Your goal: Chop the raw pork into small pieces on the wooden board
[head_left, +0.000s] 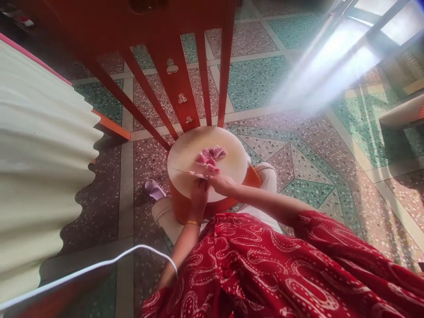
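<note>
A round pale cutting board (pixel 185 152) rests on the seat of an orange chair (pixel 179 75). Pink pieces of raw meat (pixel 210 157) lie near the board's middle. My left hand (pixel 198 194) grips a knife (pixel 190 173), its blade lying flat across the board and pointing left. My right hand (pixel 222 182) rests its fingers on the nearest meat piece, right beside the knife. A gold bangle circles my left wrist.
A cream corrugated sheet (pixel 43 168) fills the left side. A white cable (pixel 99 265) crosses the lower left. The floor is patterned terrazzo tile (pixel 298 163). Bright sunlight glares at upper right. My red patterned dress (pixel 281 274) covers the bottom.
</note>
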Motion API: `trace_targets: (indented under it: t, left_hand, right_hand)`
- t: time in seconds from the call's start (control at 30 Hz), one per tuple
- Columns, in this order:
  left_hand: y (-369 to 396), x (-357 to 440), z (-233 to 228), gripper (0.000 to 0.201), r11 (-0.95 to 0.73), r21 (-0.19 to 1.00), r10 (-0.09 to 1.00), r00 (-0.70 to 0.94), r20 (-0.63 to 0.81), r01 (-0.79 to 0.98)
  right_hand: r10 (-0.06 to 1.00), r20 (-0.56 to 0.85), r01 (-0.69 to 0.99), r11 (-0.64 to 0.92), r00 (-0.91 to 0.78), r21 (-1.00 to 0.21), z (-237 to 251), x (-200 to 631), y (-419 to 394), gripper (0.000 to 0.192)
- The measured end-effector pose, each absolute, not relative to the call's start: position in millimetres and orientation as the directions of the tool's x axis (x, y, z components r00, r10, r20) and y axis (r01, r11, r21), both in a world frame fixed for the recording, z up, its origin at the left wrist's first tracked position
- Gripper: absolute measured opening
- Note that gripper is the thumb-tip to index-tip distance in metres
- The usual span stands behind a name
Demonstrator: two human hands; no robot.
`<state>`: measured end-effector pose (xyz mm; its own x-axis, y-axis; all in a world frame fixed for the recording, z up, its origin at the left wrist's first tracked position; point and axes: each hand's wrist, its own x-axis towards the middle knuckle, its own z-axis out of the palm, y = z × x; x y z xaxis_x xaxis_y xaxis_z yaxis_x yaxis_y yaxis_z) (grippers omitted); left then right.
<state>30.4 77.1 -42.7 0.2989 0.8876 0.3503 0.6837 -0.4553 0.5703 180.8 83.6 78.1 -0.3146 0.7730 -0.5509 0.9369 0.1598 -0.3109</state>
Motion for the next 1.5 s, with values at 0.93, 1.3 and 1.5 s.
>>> trace_targets:
  t: [0.93, 1.3, 1.5]
  left_hand:
    - [78, 28, -46, 0.024, -0.462, 0.516, 0.881, 0.307, 0.360, 0.721]
    - [75, 31, -33, 0.019, -0.434, 0.566, 0.897, 0.278, 0.344, 0.701]
    - [77, 29, -41, 0.017, -0.453, 0.545, 0.887, 0.292, 0.358, 0.706]
  right_hand:
    - [0.803, -0.487, 0.929, 0.215, -0.343, -0.301, 73, 165, 94, 0.025]
    - [0.776, -0.582, 0.967, 0.147, -0.242, -0.206, 99, 216, 56, 0.029]
    - [0.785, -0.565, 0.961, 0.141, -0.255, -0.239, 85, 190, 69, 0.030]
